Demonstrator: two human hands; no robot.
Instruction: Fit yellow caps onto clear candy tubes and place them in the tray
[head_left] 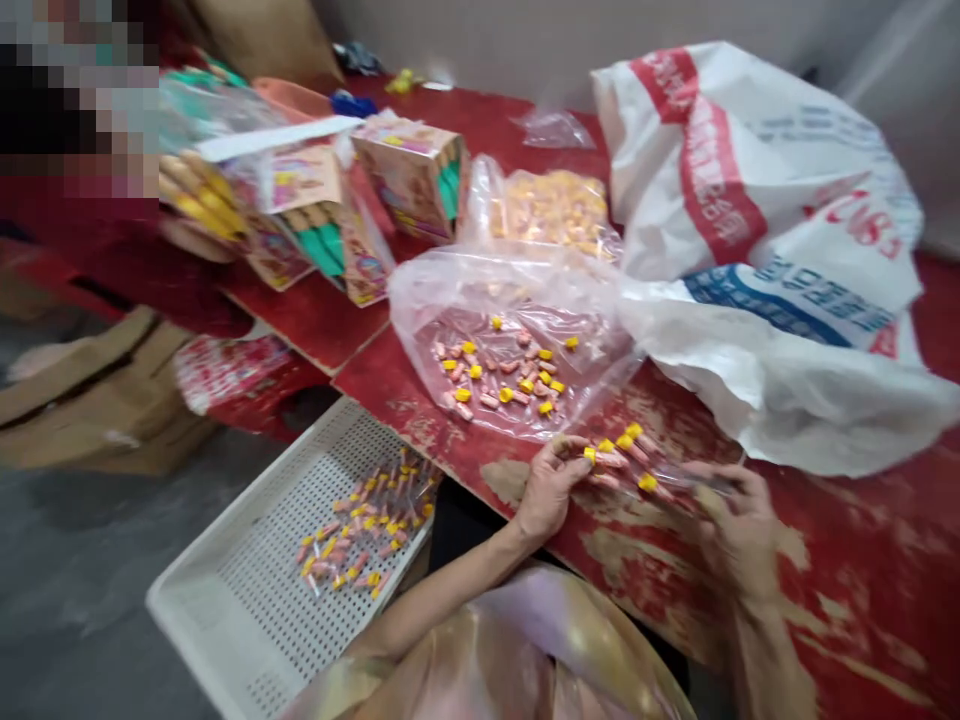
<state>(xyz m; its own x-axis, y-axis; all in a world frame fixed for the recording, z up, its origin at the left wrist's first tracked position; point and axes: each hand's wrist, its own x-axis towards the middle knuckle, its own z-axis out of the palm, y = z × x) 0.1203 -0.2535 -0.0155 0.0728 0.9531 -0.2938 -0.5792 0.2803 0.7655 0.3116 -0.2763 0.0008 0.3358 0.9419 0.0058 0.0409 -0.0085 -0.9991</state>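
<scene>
One shiny garment (480, 655); two hands (546, 492) clamped on pink pieces (610, 460), five yellow caps (647, 483) showing.

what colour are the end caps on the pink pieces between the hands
Yellow end caps, shown in the head view.

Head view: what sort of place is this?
Likely a small packing or assembly workshop: a worn red table, a perforated white crate holding many small pink-and-yellow pieces, and a printed box.
</scene>
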